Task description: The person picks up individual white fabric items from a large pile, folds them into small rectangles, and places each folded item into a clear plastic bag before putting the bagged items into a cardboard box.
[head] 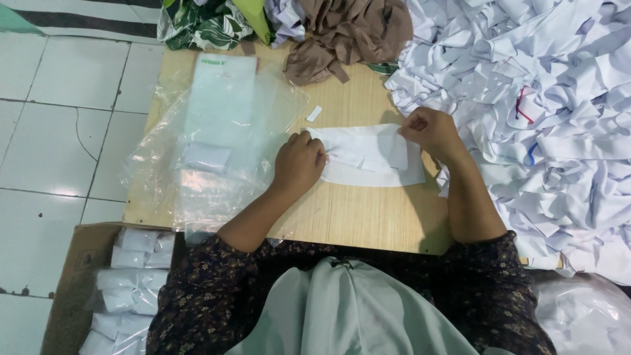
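At the far left, an open brown cardboard box point(72, 289) on the white tiled floor holds white folded pieces bagged in clear plastic point(135, 289), and above it a stack of clear plastic bags point(217, 131) lies on the left part of the low pale wooden board point(355, 210). The left hand point(299, 161) rests with fingers curled, pinching the left end of the folded white cloth strip point(368, 158) in the board's middle, while the right hand point(430, 131) pinches its upper right corner between closed fingertips. Further right, a big heap of crumpled white cloth point(539, 98) spreads just beside that hand, with brown fabric point(348, 33) bunched at the board's far edge.
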